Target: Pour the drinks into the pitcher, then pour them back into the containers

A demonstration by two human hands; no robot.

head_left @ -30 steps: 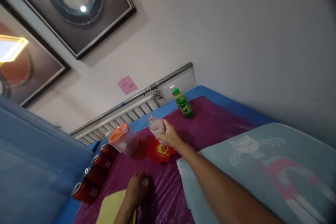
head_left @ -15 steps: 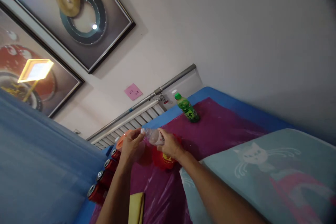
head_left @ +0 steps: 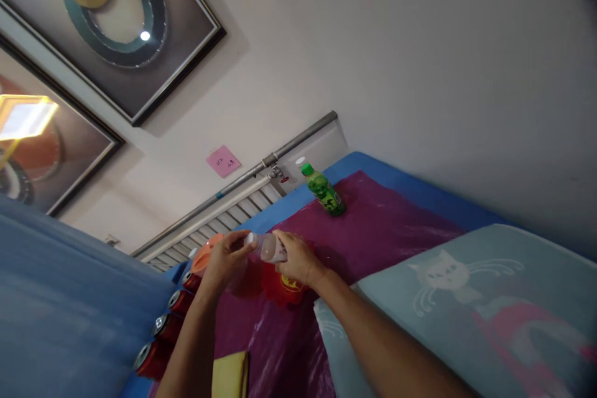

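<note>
Bottle (head_left: 270,248), clear, tilted well over; long axis runs across the view, neck pointing left and slightly up, base end hidden by right hand (head_left: 298,259). Right fingers wrapped around its body; left hand (head_left: 227,255) pinches white cap (head_left: 252,239) at the neck. Bottle appears near red dish (head_left: 276,289), over purple sheet (head_left: 368,227).

I see a clear plastic bottle (head_left: 269,249), tilted in the air, with dark marks printed on its side. A white cap (head_left: 252,237) is at its mouth; how tight, I cannot tell.
</note>
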